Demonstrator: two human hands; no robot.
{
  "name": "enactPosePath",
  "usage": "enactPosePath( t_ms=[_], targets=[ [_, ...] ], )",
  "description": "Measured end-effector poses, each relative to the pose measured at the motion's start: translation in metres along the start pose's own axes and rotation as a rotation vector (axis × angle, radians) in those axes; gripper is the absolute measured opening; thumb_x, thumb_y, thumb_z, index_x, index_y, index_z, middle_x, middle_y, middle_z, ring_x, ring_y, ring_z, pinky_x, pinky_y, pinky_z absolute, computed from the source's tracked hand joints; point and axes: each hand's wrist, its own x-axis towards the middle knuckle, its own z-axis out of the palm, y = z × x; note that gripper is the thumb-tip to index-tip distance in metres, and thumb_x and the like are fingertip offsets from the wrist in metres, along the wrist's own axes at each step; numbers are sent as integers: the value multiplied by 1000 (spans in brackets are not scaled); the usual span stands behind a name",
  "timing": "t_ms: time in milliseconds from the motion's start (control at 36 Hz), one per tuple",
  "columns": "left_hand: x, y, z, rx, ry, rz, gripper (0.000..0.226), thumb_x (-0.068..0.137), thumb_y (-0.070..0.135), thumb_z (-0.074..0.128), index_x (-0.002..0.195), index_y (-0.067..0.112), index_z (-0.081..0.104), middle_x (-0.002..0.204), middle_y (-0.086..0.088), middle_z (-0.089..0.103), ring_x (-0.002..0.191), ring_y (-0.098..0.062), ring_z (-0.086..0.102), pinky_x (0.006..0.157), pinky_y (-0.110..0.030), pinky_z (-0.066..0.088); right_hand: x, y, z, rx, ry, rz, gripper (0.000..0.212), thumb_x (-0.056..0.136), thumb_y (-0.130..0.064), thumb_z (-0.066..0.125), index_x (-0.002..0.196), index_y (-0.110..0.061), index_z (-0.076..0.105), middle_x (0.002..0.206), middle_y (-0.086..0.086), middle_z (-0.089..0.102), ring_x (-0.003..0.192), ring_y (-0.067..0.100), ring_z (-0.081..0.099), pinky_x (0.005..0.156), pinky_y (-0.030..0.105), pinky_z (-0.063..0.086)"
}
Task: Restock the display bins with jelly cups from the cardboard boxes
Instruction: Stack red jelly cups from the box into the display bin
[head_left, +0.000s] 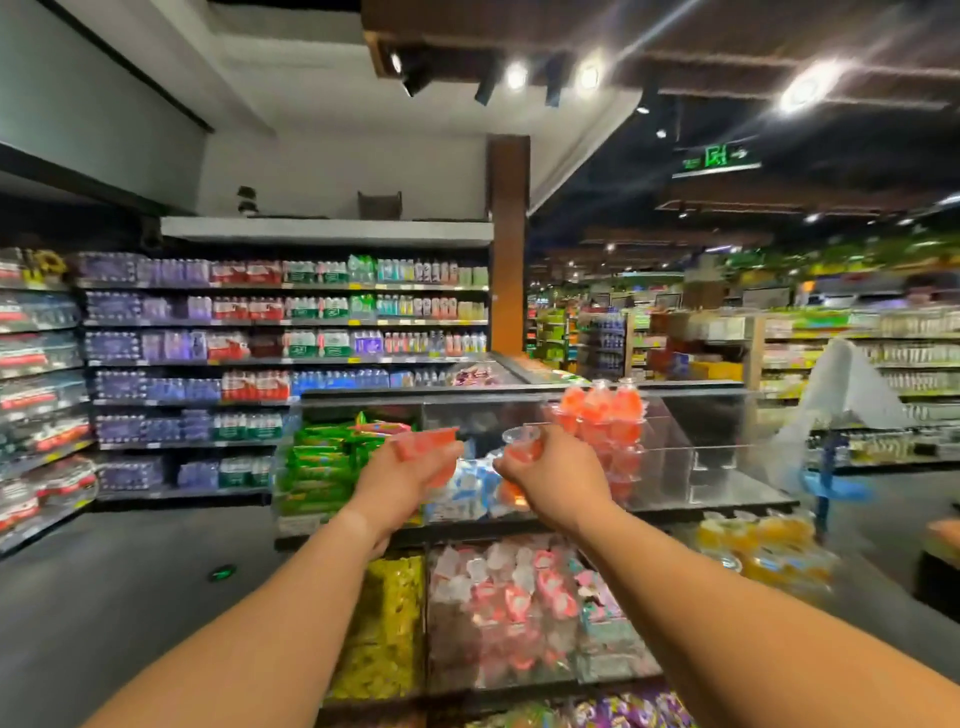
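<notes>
Two bare forearms reach forward over a tiered display of clear plastic bins (675, 447). On the far left, wall shelves (285, 358) carry shrink-wrapped bottle packs. The left hand (410, 467) is curled round orange-red jelly cups (423, 441); their count is blurred, at least two, one with its flat rim upward and roughly level. Green crinkled packets (322, 457) fill the bin behind that hand. Just beside it, not touching, the right hand (550, 467) grips more cups (522, 441), one clear rim tilted up and leftward, their number uncertain. Right of the hands, a stack of glossy orange cups (605, 415) leans against a bin's clear wall. Below lie pink-and-white wrapped sweets (498, 597).
</notes>
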Motion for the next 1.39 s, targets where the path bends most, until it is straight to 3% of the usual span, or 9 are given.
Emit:
enactPosePath(
  t_ms=[83,194,444,583,667,889,1083,1250,1389],
  targets=[
    [1,11,48,-32,-22,-8,20,86,33,78,101,23,69,89,5,73,70,-3,65,58,-20,45,3,32,-37,-3,-11,26,58,88,-41,73,135,-17,49,122,6,66,113,29,61,84,33,44],
    [10,14,101,-39,-27,17,33,82,37,81,107,19,69,94,3,76,73,-4,68,59,-21,46,15,74,-66,-222,-5,22,66,82,-63,69,136,-32,49,127,1,64,120,31,55,98,43,43],
    [63,-9,158,14,-37,19,32,81,36,82,106,21,68,91,7,76,69,6,68,58,-15,47,68,128,-64,-253,-139,8,66,82,-51,74,132,-20,46,121,7,66,109,32,64,86,38,50],
    [120,-31,173,46,1,20,77,57,67,87,118,25,65,101,6,76,91,-9,73,76,-31,53,113,161,-47,-283,-225,44,41,83,-40,69,115,-17,62,115,5,68,104,28,65,87,34,51],
    [155,-39,184,46,19,47,78,49,68,89,110,24,67,98,5,77,96,-16,73,94,-43,56,144,177,-35,-213,-206,92,45,82,-42,69,119,-19,57,115,4,66,103,27,63,87,34,50],
    [263,-34,208,73,37,82,83,52,71,89,116,23,68,106,3,76,97,-15,73,87,-49,60,254,183,-40,56,-139,119,55,74,-40,72,117,-17,46,104,7,65,90,29,67,78,41,57],
    [335,5,257,-26,71,154,13,86,45,76,97,39,73,97,16,77,95,-3,70,79,-30,51,357,182,-54,259,-157,-11,74,73,-26,74,141,-26,45,116,6,65,87,24,68,78,45,61],
    [384,9,287,-271,149,68,26,90,44,71,115,41,65,110,8,74,103,-20,71,81,-39,57,426,197,-47,265,-211,-163,68,69,-24,83,130,-23,51,120,7,58,101,27,63,81,39,57],
    [427,19,291,-272,183,80,25,90,47,69,115,46,65,122,12,67,117,-16,61,92,-42,53,480,201,-35,205,-266,-261,63,69,-30,87,115,-23,45,110,2,55,97,23,59,80,39,53]
  ],
)
